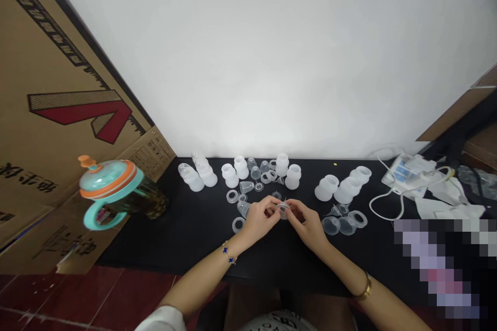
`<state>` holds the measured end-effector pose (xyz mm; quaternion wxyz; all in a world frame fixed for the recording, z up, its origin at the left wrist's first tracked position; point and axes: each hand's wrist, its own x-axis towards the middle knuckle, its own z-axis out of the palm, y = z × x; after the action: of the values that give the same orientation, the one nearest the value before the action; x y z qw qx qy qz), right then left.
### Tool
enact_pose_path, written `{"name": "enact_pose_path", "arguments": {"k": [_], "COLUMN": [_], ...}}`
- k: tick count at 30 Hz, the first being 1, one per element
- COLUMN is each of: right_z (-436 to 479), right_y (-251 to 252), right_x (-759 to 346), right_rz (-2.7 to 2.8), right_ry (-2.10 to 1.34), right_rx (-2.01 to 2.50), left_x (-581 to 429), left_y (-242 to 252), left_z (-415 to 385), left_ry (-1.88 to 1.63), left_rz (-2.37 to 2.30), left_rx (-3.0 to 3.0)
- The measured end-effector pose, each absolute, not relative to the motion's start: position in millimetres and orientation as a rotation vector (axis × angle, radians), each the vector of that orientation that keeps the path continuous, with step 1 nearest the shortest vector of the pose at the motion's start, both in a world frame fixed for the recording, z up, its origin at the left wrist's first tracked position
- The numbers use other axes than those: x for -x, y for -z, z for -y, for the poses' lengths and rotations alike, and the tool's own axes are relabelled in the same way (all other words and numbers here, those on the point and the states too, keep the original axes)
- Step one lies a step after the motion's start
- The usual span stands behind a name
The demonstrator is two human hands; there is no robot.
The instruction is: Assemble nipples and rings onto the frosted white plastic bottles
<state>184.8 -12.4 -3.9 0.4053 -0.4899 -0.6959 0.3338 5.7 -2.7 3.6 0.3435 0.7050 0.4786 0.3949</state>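
A shirt [277, 322] is seen nearest. At twelve o'clock from it, above the bench [194, 240], a clear ring [283, 211] is pinched by left hand [263, 217] and right hand [308, 223]; from this, bottles [230, 177] are placed at ten and two o'clock.

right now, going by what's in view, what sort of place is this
Probably an indoor workspace, home or workshop I can't tell: small white bottles and clear domed caps sit on a black table, with a large printed cardboard box at the picture's left.
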Motion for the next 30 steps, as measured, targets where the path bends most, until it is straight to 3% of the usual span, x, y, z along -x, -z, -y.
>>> {"name": "enact_pose_path", "arguments": {"k": [30], "right_z": [12.7], "right_y": [5.2], "right_x": [-183.7], "right_rz": [1.744], "right_ry": [-0.817], "right_rx": [1.244], "left_x": [-6.0], "left_y": [-8.2], "left_z": [3.7], "left_ry": [-1.052], "left_rz": [-1.18], "left_rx": [-1.784]}}
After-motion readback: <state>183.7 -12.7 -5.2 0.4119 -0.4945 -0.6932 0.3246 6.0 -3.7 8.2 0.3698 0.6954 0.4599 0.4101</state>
